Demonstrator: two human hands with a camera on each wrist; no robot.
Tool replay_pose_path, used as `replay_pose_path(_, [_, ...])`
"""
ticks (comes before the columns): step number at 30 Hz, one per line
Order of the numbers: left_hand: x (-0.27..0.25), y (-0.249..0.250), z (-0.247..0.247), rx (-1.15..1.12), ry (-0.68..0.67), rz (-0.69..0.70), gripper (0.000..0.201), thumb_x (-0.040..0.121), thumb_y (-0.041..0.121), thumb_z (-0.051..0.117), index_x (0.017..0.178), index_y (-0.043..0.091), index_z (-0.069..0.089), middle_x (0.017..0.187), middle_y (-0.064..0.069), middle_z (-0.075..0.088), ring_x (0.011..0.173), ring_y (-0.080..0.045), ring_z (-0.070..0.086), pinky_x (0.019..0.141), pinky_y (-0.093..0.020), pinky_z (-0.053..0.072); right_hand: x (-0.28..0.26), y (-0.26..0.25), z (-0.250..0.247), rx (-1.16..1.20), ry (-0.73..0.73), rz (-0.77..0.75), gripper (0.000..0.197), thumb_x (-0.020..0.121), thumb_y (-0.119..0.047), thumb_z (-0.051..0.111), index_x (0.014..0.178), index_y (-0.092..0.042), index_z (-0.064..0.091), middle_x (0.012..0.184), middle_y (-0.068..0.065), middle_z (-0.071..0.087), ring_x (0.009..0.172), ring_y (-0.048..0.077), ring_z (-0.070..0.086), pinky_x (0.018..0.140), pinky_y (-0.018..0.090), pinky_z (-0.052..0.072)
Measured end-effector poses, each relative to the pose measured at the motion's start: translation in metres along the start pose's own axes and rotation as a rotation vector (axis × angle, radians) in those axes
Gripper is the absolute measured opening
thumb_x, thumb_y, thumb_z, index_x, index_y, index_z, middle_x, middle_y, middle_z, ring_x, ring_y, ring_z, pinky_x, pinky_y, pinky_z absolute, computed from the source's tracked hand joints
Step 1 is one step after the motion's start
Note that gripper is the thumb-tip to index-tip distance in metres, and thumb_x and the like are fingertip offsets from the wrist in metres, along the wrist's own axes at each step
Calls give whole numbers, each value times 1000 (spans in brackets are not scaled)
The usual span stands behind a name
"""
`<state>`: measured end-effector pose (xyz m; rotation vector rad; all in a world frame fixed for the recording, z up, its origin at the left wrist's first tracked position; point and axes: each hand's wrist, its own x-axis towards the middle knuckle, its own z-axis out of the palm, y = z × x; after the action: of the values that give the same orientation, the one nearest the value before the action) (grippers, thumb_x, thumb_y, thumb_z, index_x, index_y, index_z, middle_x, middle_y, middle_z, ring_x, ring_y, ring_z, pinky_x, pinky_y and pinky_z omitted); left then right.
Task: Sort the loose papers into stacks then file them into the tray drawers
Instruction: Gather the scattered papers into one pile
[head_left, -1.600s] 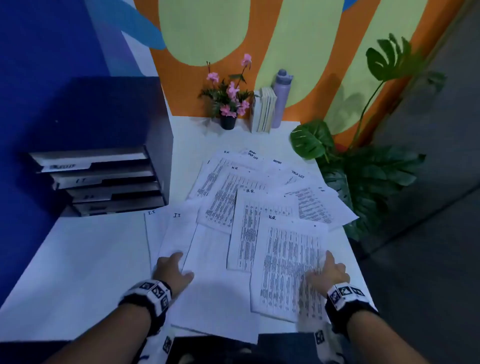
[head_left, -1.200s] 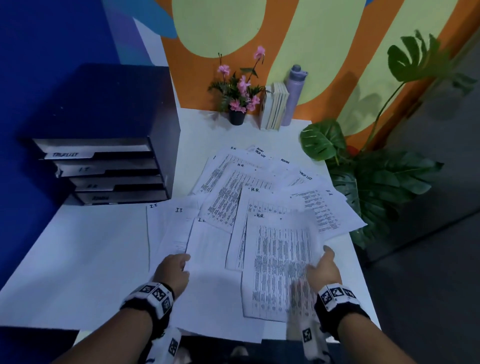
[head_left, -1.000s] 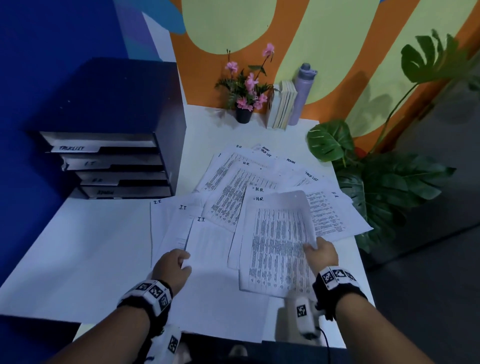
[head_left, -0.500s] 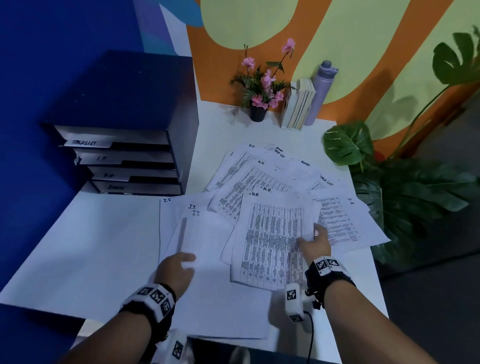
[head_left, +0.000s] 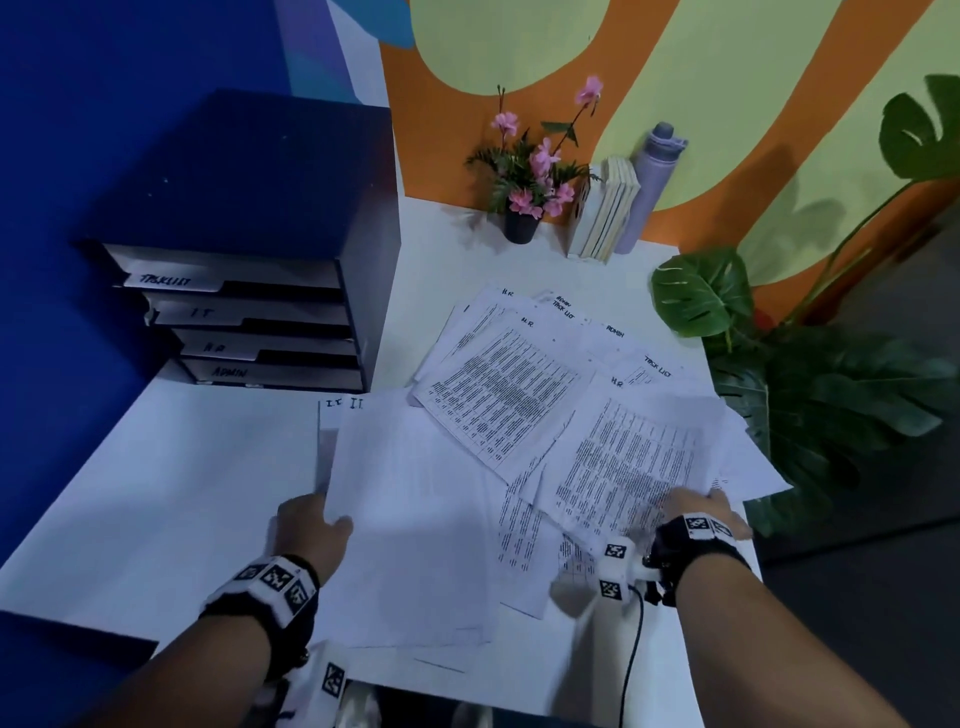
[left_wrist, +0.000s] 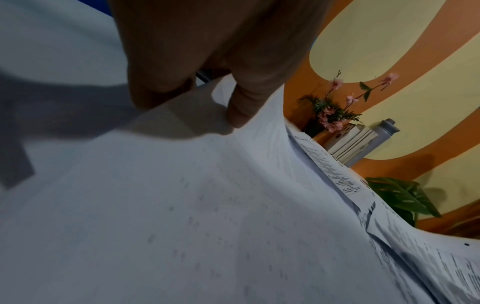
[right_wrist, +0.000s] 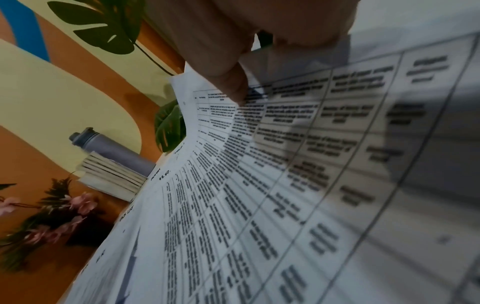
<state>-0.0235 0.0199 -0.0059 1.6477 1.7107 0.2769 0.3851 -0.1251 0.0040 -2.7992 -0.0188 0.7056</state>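
Observation:
Loose printed papers (head_left: 498, 395) lie fanned over the white table (head_left: 156, 493), marked H.R., ADMIN, TASK LIST and I.T. My left hand (head_left: 311, 530) pinches the left edge of a pale, faintly printed sheet (head_left: 415, 519) from the I.T. pile. In the left wrist view the thumb (left_wrist: 241, 107) lies on top of this raised sheet (left_wrist: 207, 205). My right hand (head_left: 709, 506) grips the near right corner of a densely printed H.R. sheet (head_left: 628, 457). It curves upward in the right wrist view, where a finger (right_wrist: 232, 86) presses on it. The dark tray drawers (head_left: 260, 322) stand at the left.
The drawers carry labels TASKLIST, I.T., H.R. and ADMIN from top to bottom. A flower pot (head_left: 522, 223), a few books (head_left: 605, 213) and a grey bottle (head_left: 652, 182) stand against the back wall. A large leafy plant (head_left: 810, 395) crowds the table's right edge.
My right hand has carried the H.R. sheet from the middle of the spread to the right side. My left hand has taken hold of the pale sheet's edge and raised it.

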Motion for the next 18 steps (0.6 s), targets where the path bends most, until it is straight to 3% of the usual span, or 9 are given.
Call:
replay_pose_path(2, [-1, 0, 3, 9, -67, -34, 20, 85, 15, 59, 99, 3, 65, 96, -13, 70, 84, -27, 64, 80, -34, 55, 7, -4, 4, 143, 5, -22, 33, 78, -26, 58, 109, -16, 62, 116, 14, 58, 104, 33, 58, 80, 39, 46])
replay_pose_path(4, [-3, -2, 4, 24, -76, -62, 24, 89, 15, 56, 108, 2, 61, 105, -15, 67, 91, -29, 62, 83, -32, 51, 12, -5, 8, 323, 34, -98, 23, 83, -13, 51, 100, -5, 63, 97, 23, 64, 82, 37, 63, 67, 38, 48])
replay_pose_path(8, [-6, -6, -3, -29, 14, -100, 38, 88, 7, 54, 125, 5, 52, 119, -21, 63, 103, -36, 62, 92, -39, 50, 3, -9, 12, 482, 50, -228, 13, 83, -4, 47, 83, -3, 60, 70, 18, 55, 60, 30, 53, 56, 34, 43])
replay_pose_path(11, [-11, -15, -17, -108, 63, -145, 67, 84, 3, 57, 143, 19, 30, 132, -22, 51, 104, -40, 60, 95, -44, 49, -7, -8, 16, 403, 25, -355, 13, 85, -3, 46, 81, -8, 57, 66, 15, 53, 54, 27, 49, 52, 30, 42])
replay_pose_path(13, [-14, -20, -29, -98, 72, -156, 78, 83, 1, 55, 148, 24, 18, 135, -23, 49, 105, -41, 58, 94, -44, 47, -13, -3, 19, 362, 3, -436, 15, 87, -5, 49, 92, -14, 59, 72, 16, 59, 63, 34, 59, 58, 38, 50])
replay_pose_path(14, [-16, -21, -35, -86, 75, -158, 76, 83, 0, 53, 148, 23, 19, 131, -23, 52, 103, -40, 58, 92, -44, 48, -16, 0, 19, 376, -10, -447, 24, 87, -4, 51, 106, -17, 57, 78, 16, 62, 69, 34, 62, 62, 39, 53])
replay_pose_path(16, [-18, -22, -48, -40, 97, -145, 63, 84, 0, 48, 142, 17, 31, 122, -22, 56, 99, -38, 58, 89, -43, 48, -26, 4, 12, 481, -21, -401, 64, 86, 2, 54, 140, -26, 33, 85, 8, 60, 71, 27, 59, 67, 32, 49])
replay_pose_path(18, [-21, -21, -61, 35, 149, -93, 45, 84, -2, 44, 128, 8, 47, 115, -21, 58, 97, -38, 57, 87, -41, 48, -32, 11, 3, 573, 66, -302, 86, 86, 1, 55, 151, -25, 7, 80, 5, 58, 72, 23, 54, 73, 31, 45])
